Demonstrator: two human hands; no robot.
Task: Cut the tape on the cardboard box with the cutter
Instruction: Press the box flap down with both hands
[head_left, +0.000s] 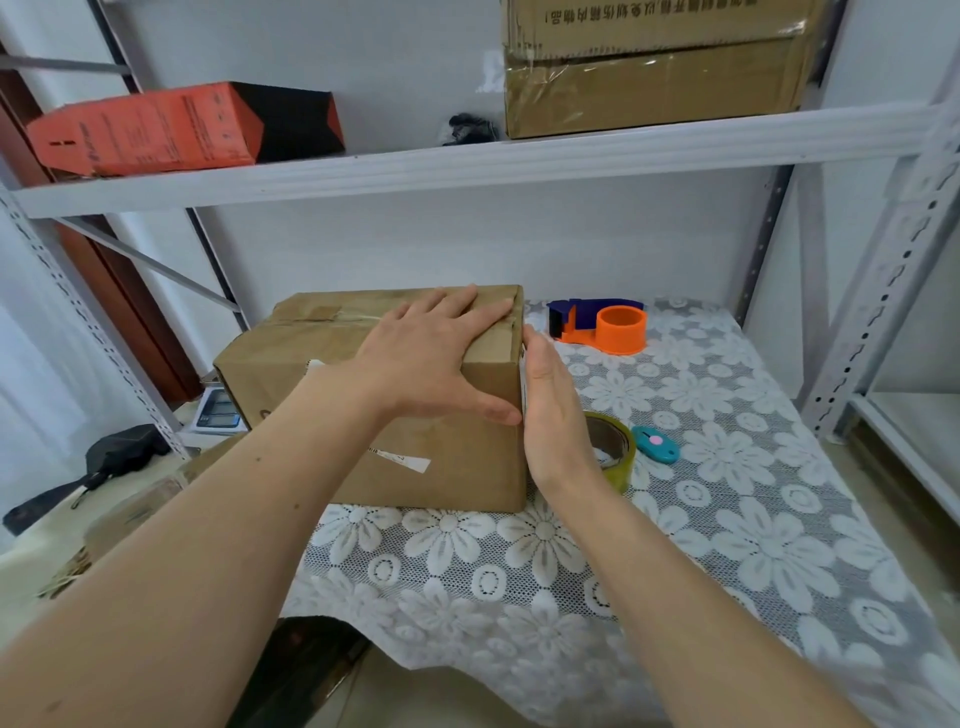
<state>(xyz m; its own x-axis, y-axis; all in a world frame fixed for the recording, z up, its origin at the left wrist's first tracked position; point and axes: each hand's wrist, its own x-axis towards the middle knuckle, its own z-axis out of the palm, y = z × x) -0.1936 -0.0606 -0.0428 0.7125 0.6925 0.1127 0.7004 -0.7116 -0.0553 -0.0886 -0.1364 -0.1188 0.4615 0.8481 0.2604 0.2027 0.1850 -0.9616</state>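
- The cardboard box (415, 415) sits in the middle of the frame on a shelf covered by a white floral lace cloth (727, 545), its left part overhanging the cloth's edge.
- The left hand (431, 358) lies flat on the box's top, fingers spread toward the far right corner and thumb hooked over the near top edge; it presses rather than grasps, palm open.
- The right hand (550, 410) stands edge-on against the box's right side, fingers straight and together, palm flat to the cardboard; it holds nothing.
- Clear tape (332, 318) runs across the box top, left of the left hand's fingers.
- The cutter (657, 444), small and teal with a pink slider, lies on the cloth right of centre, just beyond the right hand and apart from both hands.
- A roll of clear tape (615, 452) stands between the right hand and the cutter, partly hidden by the wrist and close beside the cutter.
- An orange and blue tape dispenser (602, 325) rests farther back, right of the box's far corner.
- On the upper shelf, an orange and black carton (171, 127) lies at upper left and a large brown carton (660, 67) at upper right.
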